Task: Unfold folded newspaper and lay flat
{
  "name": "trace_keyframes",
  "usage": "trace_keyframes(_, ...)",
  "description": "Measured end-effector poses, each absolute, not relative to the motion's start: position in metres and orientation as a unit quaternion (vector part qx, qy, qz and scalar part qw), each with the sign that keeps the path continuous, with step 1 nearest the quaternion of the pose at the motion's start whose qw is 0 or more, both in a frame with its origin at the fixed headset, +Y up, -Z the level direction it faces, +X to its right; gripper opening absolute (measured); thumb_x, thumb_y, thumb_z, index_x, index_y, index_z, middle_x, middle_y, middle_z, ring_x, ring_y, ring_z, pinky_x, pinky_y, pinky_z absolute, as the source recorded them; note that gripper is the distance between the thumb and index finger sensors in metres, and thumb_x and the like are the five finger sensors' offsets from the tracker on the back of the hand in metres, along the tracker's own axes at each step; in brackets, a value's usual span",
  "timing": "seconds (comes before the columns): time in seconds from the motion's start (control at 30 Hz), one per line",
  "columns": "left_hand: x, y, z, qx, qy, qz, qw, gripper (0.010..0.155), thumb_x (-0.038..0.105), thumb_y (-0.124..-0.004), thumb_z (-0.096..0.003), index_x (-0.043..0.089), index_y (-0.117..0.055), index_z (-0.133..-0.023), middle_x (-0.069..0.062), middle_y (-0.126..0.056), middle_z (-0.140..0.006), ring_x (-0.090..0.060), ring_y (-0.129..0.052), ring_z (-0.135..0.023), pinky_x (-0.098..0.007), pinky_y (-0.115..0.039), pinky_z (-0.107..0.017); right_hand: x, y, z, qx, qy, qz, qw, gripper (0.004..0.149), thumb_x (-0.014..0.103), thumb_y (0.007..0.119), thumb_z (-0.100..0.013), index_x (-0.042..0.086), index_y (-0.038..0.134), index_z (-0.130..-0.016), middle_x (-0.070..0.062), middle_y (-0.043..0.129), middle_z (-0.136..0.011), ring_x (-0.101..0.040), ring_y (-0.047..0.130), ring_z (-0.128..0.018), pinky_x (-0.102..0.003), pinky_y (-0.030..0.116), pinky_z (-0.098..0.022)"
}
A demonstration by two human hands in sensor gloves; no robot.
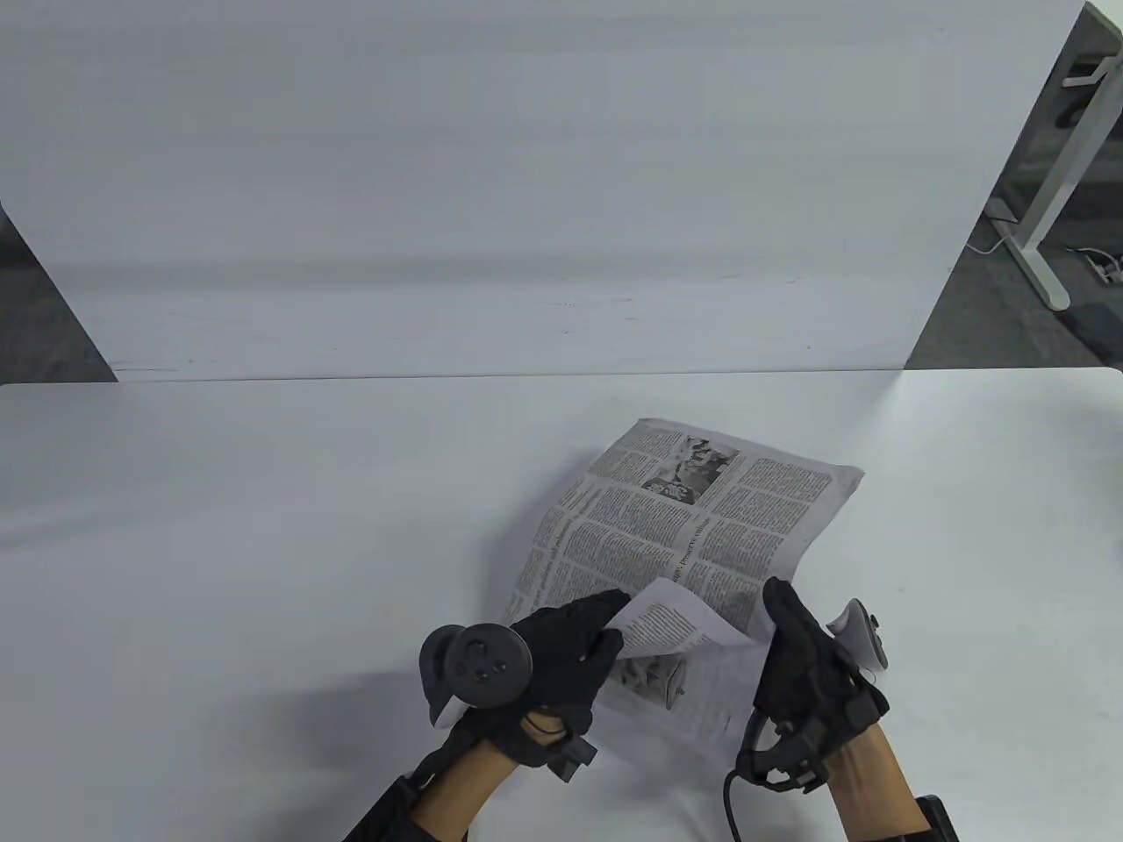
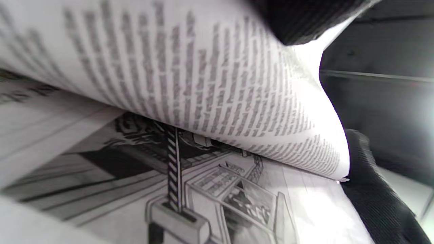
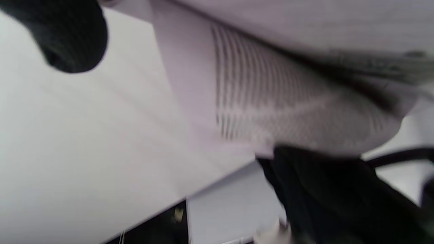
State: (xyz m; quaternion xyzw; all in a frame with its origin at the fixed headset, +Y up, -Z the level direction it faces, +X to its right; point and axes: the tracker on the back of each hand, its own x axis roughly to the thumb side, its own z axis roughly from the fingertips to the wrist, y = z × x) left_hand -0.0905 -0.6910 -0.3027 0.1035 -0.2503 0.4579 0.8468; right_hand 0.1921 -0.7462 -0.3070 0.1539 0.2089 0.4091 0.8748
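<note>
Newspaper (image 1: 693, 517) is sitting on the white table (image 1: 219, 544), right of centre and pretty close to the person, turned at an angle so its far corner points away toward the white backboard (image 1: 526, 175). It's only partly opened: the top sheet is peeled up at the near edge and curls over, so you can see a second page with a picture underneath. The left hand (image 1: 561, 658) has the lifted sheet pinched at its near-left corner, fingertips closed on the paper edge, and the round tracker (image 1: 478, 667) on the back of that hand faces the camera. The right hand (image 1: 803, 667) is at the near-right side of the same sheet with its fingers held together and touching the paper edge, though whether it's actually pinching or just resting there, can't tell from the table view. The left wrist view shows the raised page arching over the printed illustration below, with a gloved fingertip (image 2: 298, 20) on top of the curl. The right wrist view is too blurry to make out much beyond columns of text and dark glove.
</note>
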Motion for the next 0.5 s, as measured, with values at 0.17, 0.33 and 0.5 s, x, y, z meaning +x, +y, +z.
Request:
trace_keyframes(0.17,-0.099,-0.696,-0.310,0.074,-0.211,0.511,0.830,0.040,0.037,-0.072,-0.0474,0.012,-0.084,-0.076,-0.018,-0.099,-0.078,-0.044,-0.106,-0.067,-0.054,-0.084,-0.051,0.177,-0.733,-0.300,0.181,0.206,0.471,0.839,0.103,0.050,0.096,-0.042,0.024,0.025,-0.112,-0.022,0.032,-0.119,-0.072,0.049,-0.097,-0.082,0.066,-0.055)
trace_keyframes(0.33,-0.102,-0.700,-0.312,0.051,-0.200,0.539,0.817,0.040,0.037,-0.072,-0.0476,0.011,-0.083,-0.077,-0.018,-0.100,-0.075,-0.043,-0.109,-0.062,-0.053,-0.087,-0.048,0.171,-0.729,-0.298,0.162,0.193,0.498,0.830,0.079,0.015,0.082,-0.045,0.029,0.037,-0.109,-0.020,0.042,-0.117,-0.067,0.057,-0.096,-0.075,0.076,-0.054)
trace_keyframes(0.5,-0.112,-0.695,-0.314,0.063,-0.189,0.572,0.795,0.040,0.037,-0.072,-0.0478,0.012,-0.083,-0.077,-0.017,-0.099,-0.077,-0.042,-0.111,-0.060,-0.052,-0.087,-0.047,0.178,-0.728,-0.300,0.136,0.168,0.511,0.832,0.066,0.009,0.071,-0.047,0.028,0.050,-0.106,-0.019,0.057,-0.113,-0.064,0.069,-0.091,-0.069,0.083,-0.051)
